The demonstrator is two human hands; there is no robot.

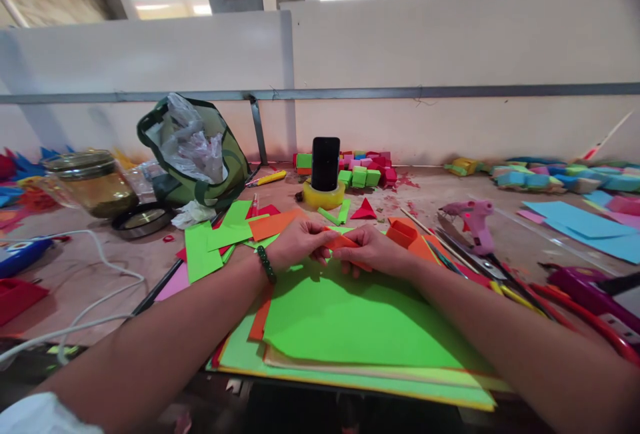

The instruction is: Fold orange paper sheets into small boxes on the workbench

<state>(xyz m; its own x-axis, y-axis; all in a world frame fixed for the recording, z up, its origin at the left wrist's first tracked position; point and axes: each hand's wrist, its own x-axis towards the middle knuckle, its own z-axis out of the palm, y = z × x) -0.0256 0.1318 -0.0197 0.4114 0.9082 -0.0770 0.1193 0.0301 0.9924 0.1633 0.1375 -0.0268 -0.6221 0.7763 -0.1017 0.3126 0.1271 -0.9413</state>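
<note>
An orange piece of folded paper (345, 242) is pinched between both my hands, above a stack of green paper sheets (370, 321). My left hand (303, 241), with a dark bead bracelet at the wrist, closes its thumb and fingers on the paper's left end. On the other end my right hand (373, 251) is closed too; its fingers partly cover the paper. Just behind the right hand stands a small folded orange paper box (403, 233). Cut green paper pieces (204, 254) and an orange strip (275, 224) lie beside my left hand.
A phone (325, 164) stands in a yellow tape roll (324, 195) behind my hands. At right are a pink glue gun (473, 221), scissors (500, 274) and blue paper (583, 224). At left stand a camouflage bag (225, 147), a glass jar (97, 184) and a white cable (107, 267).
</note>
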